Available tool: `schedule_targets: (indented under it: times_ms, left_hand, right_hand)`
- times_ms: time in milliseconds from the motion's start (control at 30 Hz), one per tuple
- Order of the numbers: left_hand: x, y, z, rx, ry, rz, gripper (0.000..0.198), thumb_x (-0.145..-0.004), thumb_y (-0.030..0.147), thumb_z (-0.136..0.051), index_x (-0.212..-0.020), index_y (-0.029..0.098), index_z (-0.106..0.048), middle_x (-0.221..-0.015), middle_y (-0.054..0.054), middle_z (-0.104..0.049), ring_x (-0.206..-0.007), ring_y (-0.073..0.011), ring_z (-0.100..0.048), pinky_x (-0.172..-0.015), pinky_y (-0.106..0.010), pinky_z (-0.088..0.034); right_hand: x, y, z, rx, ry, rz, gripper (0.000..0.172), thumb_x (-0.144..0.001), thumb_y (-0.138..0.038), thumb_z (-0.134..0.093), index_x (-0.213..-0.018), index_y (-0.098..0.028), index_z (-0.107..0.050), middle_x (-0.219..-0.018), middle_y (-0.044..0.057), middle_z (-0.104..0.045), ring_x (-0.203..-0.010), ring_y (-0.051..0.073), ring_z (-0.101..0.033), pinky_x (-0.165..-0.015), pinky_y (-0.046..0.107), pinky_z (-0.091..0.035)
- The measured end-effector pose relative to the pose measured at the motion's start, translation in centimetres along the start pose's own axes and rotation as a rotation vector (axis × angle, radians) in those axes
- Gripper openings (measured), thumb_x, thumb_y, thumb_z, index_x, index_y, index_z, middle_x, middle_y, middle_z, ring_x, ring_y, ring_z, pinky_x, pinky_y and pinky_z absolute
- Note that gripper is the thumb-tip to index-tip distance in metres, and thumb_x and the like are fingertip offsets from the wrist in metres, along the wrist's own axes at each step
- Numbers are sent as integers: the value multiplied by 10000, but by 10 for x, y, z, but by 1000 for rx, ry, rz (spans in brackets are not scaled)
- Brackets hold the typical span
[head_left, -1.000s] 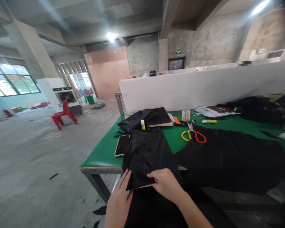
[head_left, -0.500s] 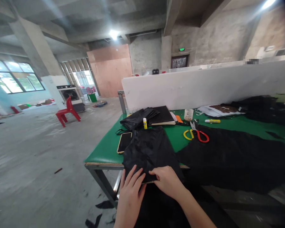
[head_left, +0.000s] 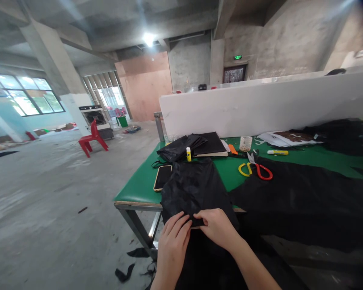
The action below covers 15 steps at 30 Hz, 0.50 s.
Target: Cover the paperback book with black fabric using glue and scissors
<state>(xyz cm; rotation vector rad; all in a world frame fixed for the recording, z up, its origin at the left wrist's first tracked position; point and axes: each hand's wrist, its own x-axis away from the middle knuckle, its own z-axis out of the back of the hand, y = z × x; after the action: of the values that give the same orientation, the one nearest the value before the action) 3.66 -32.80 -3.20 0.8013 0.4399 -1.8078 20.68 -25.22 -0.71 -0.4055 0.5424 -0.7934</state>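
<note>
A piece of shiny black fabric (head_left: 198,181) lies over the table's front edge, with a thin pale line along its near edge. My left hand (head_left: 174,237) is closed on that near edge, fingers drawn together on top and the thumb hidden. Beside it my right hand (head_left: 218,226) pinches the same edge between thumb and curled fingers. A phone (head_left: 163,178) rests just left of the fabric, and an upright glue stick (head_left: 188,154) stands at its far end. To the right lie scissors (head_left: 255,168) with one yellow and one red handle.
The green tabletop (head_left: 139,187) carries a black notebook (head_left: 210,146), a clear plastic cup (head_left: 246,143), a second glue stick (head_left: 277,152) and a large black cloth (head_left: 293,189). A white partition (head_left: 260,108) borders the back. A red chair (head_left: 93,139) stands on the floor at left.
My left hand's fingers have drawn together from a spread pose onto the fabric's edge. The right hand keeps its pinch. The whole view has shifted slightly, so everything sits farther right.
</note>
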Motion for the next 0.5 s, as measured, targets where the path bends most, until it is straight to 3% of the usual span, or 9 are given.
schedule_targets:
  times_ms: [300, 500]
  left_hand:
    - [19, -28, -3, -107, -39, 187, 482, -875, 98, -397, -1340, 227, -408, -1331, -73, -511, -1173, -209, -526, -883, -368, -529]
    - [20, -31, -9, -95, 38, 204, 548, -884, 86, -369, -1407, 235, -297, -1237, -81, -591, -1101, -195, -582, -881, -355, -526]
  right_hand:
    - [1, -1, 0, 19, 7, 3, 403, -642, -82, -488, -967, -241, -664, -698, -31, -651, -649, 118, -587, -623, 214, -366]
    - [3, -2, -1, 132, -20, 98, 449, -720, -63, -474, -1120, -228, -593, -1032, 8, -660, -892, 152, -615, -796, 251, -420]
